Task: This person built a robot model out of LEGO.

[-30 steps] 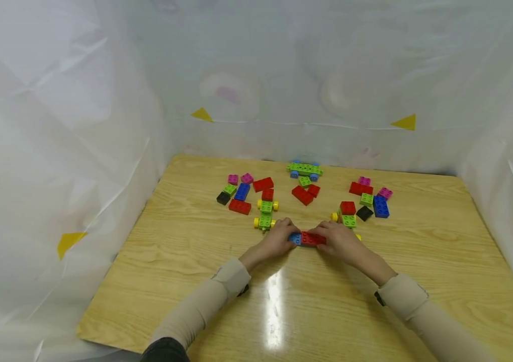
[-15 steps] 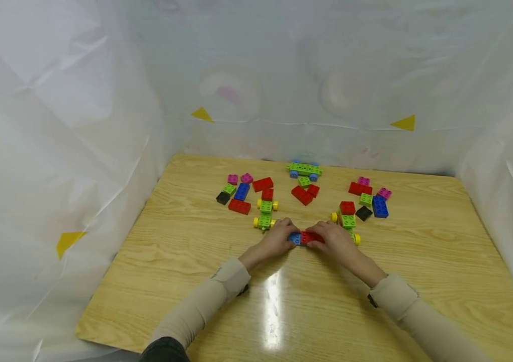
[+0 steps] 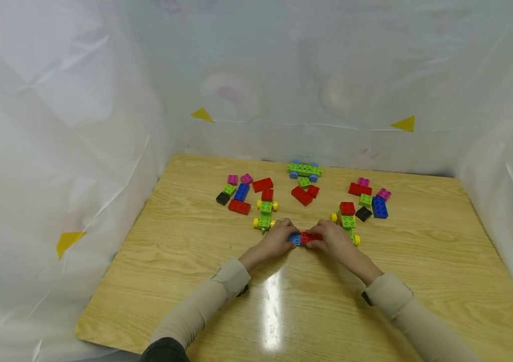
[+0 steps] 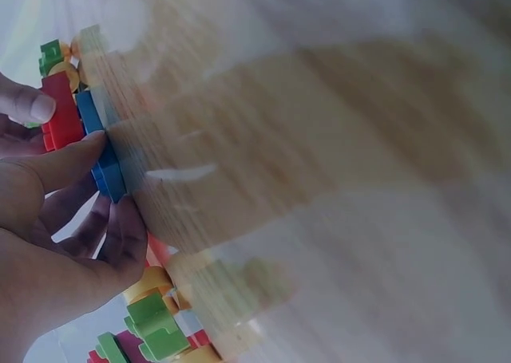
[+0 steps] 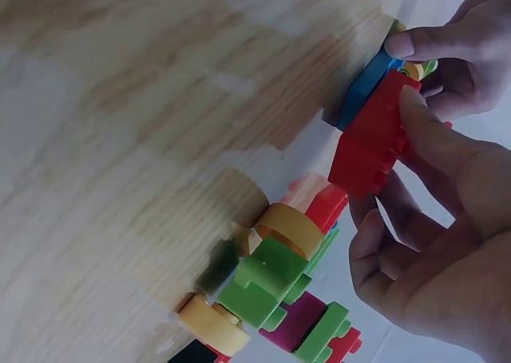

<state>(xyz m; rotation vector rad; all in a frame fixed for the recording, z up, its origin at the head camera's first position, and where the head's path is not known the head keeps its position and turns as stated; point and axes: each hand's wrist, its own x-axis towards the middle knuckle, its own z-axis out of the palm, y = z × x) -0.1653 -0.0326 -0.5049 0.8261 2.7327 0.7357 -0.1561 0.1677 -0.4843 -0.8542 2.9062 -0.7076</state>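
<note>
Near the middle of the table, my left hand (image 3: 275, 239) pinches a blue brick (image 3: 295, 239) between thumb and fingers. My right hand (image 3: 335, 241) grips a red brick (image 3: 305, 238) from its right end. In the right wrist view the red brick (image 5: 371, 140) lies over part of the blue brick (image 5: 363, 88), touching it; whether their studs are fully pressed together I cannot tell. Just beyond the hands stand two green wheeled bases with yellow wheels, the left base (image 3: 265, 220) and the right base (image 3: 348, 221). My right hand partly hides the right one.
Loose bricks lie in groups behind the hands, including a blue brick (image 3: 242, 192) at left, a red brick (image 3: 302, 196) in the centre and a black brick (image 3: 363, 214) at right. A green base with blue wheels (image 3: 304, 170) stands near the table's back edge.
My right hand and forearm have shifted slightly left, and the fingers now cover more of the red brick. The left hand and the other bricks stay put.
</note>
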